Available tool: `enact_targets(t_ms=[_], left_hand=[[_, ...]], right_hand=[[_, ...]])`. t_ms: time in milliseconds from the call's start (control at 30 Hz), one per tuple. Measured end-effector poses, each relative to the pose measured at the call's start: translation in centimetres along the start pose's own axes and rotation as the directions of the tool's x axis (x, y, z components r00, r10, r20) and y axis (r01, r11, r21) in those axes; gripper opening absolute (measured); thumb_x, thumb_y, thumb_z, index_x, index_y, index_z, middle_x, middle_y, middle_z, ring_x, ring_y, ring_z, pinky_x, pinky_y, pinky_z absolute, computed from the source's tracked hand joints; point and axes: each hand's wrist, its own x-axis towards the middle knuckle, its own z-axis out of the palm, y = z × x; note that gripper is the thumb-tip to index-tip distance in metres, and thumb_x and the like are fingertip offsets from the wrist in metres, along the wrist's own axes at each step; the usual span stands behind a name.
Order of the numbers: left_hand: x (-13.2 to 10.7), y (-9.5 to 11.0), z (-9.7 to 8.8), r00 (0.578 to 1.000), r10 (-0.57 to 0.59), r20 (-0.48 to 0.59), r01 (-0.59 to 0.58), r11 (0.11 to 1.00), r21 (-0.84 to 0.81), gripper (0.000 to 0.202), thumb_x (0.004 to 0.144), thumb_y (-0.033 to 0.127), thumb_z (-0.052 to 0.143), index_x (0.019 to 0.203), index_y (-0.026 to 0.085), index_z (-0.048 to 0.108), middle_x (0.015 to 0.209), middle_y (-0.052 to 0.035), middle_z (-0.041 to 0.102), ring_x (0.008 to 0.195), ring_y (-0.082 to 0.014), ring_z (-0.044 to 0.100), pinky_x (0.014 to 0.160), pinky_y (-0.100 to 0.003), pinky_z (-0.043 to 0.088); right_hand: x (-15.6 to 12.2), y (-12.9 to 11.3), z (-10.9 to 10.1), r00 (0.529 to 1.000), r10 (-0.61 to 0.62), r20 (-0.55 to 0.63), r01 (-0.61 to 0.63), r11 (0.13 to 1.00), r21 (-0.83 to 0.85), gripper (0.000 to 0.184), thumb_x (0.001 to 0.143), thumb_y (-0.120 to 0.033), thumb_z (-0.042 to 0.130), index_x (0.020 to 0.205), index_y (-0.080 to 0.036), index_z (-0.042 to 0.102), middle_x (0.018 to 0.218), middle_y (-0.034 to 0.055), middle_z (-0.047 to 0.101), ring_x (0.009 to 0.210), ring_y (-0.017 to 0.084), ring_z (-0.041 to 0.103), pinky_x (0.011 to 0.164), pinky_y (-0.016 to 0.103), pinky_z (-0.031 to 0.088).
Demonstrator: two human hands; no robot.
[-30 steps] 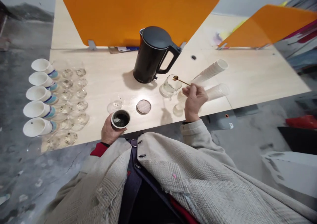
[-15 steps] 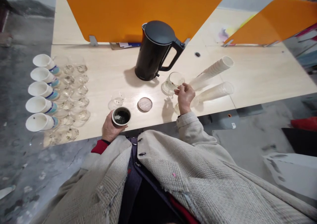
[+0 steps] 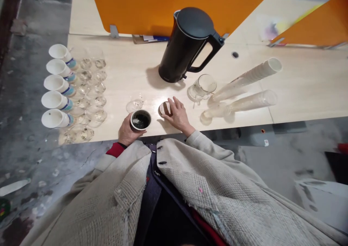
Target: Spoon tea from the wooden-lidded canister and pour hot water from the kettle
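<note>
In the head view, my left hand (image 3: 127,130) wraps round a cup (image 3: 140,121) with a pale rim, held upright near the table's front edge. Dark liquid with leafy bits shows inside it. Just right of the cup, the fingers of my right hand (image 3: 178,115) curl round the edge of a small round wooden lid (image 3: 164,109) on or just above the table; I cannot tell if it is lifted. A clear plastic cup (image 3: 135,104) with dark specks inside stands behind the held cup. To the right is a ribbed glass pitcher (image 3: 203,85).
A black electric kettle (image 3: 183,45) stands behind my hands, before an orange divider (image 3: 174,7). Printed paper cups (image 3: 57,83) and clear cups with a little in them (image 3: 94,101) line the left end. Paper cup stack (image 3: 252,74) and clear cup stack (image 3: 250,103) stand right.
My right hand has left the glass pitcher and moved left to the wooden lid, taking hold of its edge. My left hand still holds the cup. The whole view has shifted slightly.
</note>
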Motion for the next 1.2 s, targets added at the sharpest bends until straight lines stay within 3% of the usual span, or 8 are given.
enact_targets(t_ms=[100,233,333,433,533,600,933,1200], left_hand=[[-0.1,0.2,0.0,1.000,-0.012,0.009,0.012,1.000,0.010,0.111,0.062,0.050,0.101,0.154,0.024,0.046,0.147,-0.0157,0.069,0.137,-0.0368,0.069,0.115,-0.049,0.059],[-0.2,0.3,0.0,1.000,-0.008,0.016,0.007,1.000,0.007,0.109,0.063,0.050,0.101,0.154,0.024,0.046,0.146,-0.0157,0.069,0.136,-0.0363,0.069,0.115,-0.048,0.059],[-0.2,0.4,-0.1,1.000,0.004,0.028,-0.004,1.000,0.006,0.108,0.065,0.055,0.100,0.153,0.023,0.047,0.147,-0.0160,0.069,0.135,-0.0364,0.069,0.115,-0.048,0.059],[-0.2,0.4,-0.1,0.998,0.011,0.057,-0.012,1.000,0.011,0.105,0.068,0.061,0.096,0.153,0.023,0.049,0.146,-0.0160,0.070,0.133,-0.0369,0.070,0.114,-0.049,0.058],[-0.3,0.2,-0.1,0.996,0.024,0.083,-0.026,1.000,0.017,0.099,0.073,0.067,0.089,0.153,0.022,0.050,0.147,-0.0169,0.069,0.132,-0.0378,0.070,0.114,-0.050,0.057],[-0.3,-0.1,0.0,0.996,0.032,0.089,-0.033,0.999,0.017,0.097,0.076,0.069,0.084,0.153,0.021,0.050,0.148,-0.0177,0.069,0.132,-0.0381,0.070,0.115,-0.050,0.056],[-0.7,-1.0,0.9,0.998,0.015,0.068,-0.016,1.000,0.011,0.092,0.083,0.073,0.076,0.154,0.021,0.052,0.148,-0.0180,0.068,0.131,-0.0376,0.070,0.114,-0.050,0.056],[-0.4,-1.2,0.7,0.994,0.087,0.070,-0.089,0.995,0.032,0.095,0.081,0.069,0.079,0.155,0.018,0.049,0.147,-0.0208,0.068,0.131,-0.0389,0.070,0.113,-0.052,0.057]], right_hand=[[0.7,0.3,2.2,0.996,-0.040,0.077,0.041,0.999,-0.011,0.077,0.096,-0.053,0.072,0.159,-0.013,0.051,0.163,0.0273,0.049,0.152,0.044,0.043,0.123,0.069,0.040],[0.5,-0.6,1.7,1.000,-0.023,-0.018,0.024,0.997,0.078,0.068,0.098,-0.051,0.068,0.155,-0.016,0.056,0.152,0.0249,0.055,0.140,0.043,0.050,0.118,0.071,0.044],[0.3,-3.6,-0.6,0.993,-0.085,-0.084,0.097,0.983,0.159,0.073,0.099,-0.058,0.066,0.161,-0.023,0.050,0.154,0.0210,0.054,0.142,0.041,0.050,0.119,0.070,0.045],[0.3,-7.7,-2.4,0.964,-0.266,-0.016,0.264,0.943,0.201,0.077,0.099,-0.065,0.065,0.164,-0.028,0.046,0.157,0.0177,0.053,0.144,0.039,0.049,0.121,0.065,0.046],[0.3,-10.9,-2.4,0.908,-0.408,0.096,0.383,0.900,0.207,0.080,0.099,-0.072,0.061,0.163,-0.025,0.048,0.156,0.0182,0.056,0.142,0.038,0.050,0.122,0.062,0.047],[0.3,-12.0,-1.7,0.895,-0.417,0.158,0.391,0.904,0.172,0.082,0.099,-0.074,0.059,0.162,-0.023,0.049,0.156,0.0190,0.056,0.141,0.039,0.049,0.122,0.062,0.046],[0.7,-12.8,0.5,0.892,-0.348,0.288,0.367,0.930,-0.011,0.084,0.095,-0.069,0.070,0.162,-0.021,0.051,0.165,0.0203,0.049,0.151,0.043,0.044,0.129,0.067,0.033],[1.1,-12.3,1.8,0.883,-0.395,0.255,0.397,0.917,0.044,0.093,0.087,-0.061,0.084,0.161,-0.018,0.049,0.163,0.0243,0.050,0.147,0.043,0.047,0.125,0.066,0.043]])
